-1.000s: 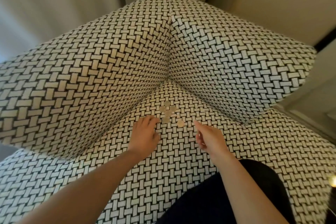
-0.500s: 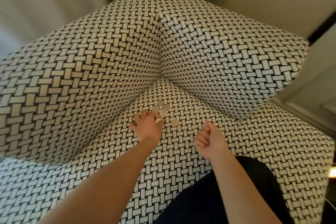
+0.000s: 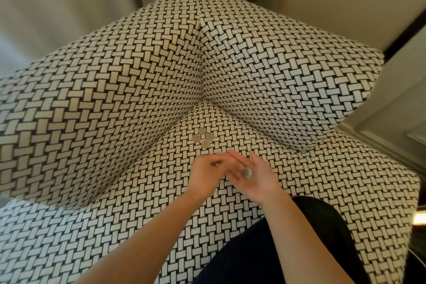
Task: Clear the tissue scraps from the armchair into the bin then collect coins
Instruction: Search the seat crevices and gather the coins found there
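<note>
- Armchair (image 3: 115,99), basket-weave upholstery: no tissue scraps seen; bin out of view.
- Right hand (image 3: 253,175): palm up, fingers spread, one coin (image 3: 247,172) lying loose; tilting would spill it.
- Left hand (image 3: 204,169): blurred, curled beside that palm; grip cannot be told.
- Four coins (image 3: 202,137): seat's back corner; could slide into the crease (image 3: 177,123).
</note>
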Tool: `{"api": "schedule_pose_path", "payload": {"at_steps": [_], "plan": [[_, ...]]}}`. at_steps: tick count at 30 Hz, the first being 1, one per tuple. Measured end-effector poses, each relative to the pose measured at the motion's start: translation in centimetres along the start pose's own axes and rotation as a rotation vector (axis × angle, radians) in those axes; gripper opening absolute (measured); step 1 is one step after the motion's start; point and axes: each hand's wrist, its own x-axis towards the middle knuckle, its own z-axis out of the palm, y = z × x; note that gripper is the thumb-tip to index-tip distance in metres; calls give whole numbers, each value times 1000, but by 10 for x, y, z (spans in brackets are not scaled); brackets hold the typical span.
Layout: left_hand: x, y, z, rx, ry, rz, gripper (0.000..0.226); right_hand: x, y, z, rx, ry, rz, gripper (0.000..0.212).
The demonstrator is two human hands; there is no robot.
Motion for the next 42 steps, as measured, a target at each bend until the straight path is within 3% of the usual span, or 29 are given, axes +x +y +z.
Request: {"api": "schedule_pose_path", "payload": {"at_steps": [4, 8, 10, 14, 19, 21, 24, 26, 29, 31, 34, 36, 39, 42], "plan": [[10, -8, 21, 140, 115, 30, 12, -5, 1, 0, 95, -7, 10, 46], [25, -10, 17, 236, 347, 54, 25, -4, -2, 0, 258, 90, -85, 40], [33, -18, 12, 418, 300, 26, 31, -4, -3, 0, 287, 115, -132, 39], [41, -36, 10, 738, 53, -15, 28, -7, -4, -2, 327, 137, -184, 36], [46, -35, 13, 813, 84, -16, 16, -11, -2, -4, 236, 171, -174, 28], [47, -32, 11, 781, 42, -59, 11, -11, -1, -5, 207, 173, -160, 26], [46, -24, 5, 485, -24, -139, 12, -8, -1, -5, 200, 187, -158, 27], [36, -11, 3, 266, -24, -113, 11, -6, 0, -5, 169, 205, -144, 31], [15, 3, 8, 131, -91, -15, 4, -10, 3, -2, 87, 206, -99, 36], [5, 3, 16, 187, -122, 97, 5, -13, 4, 0, 63, 180, -71, 39], [5, 0, 23, 485, -13, 249, 12, -12, 4, 1, 91, 134, -37, 38], [12, 0, 21, 484, 73, 271, 16, -9, 3, 0, 160, 118, -47, 35], [30, -6, 8, 433, 231, 199, 24, -7, 1, 0, 254, 72, -71, 36], [56, -24, -12, 517, 288, -21, 38, -7, 0, -1, 280, 63, -74, 36]]}}
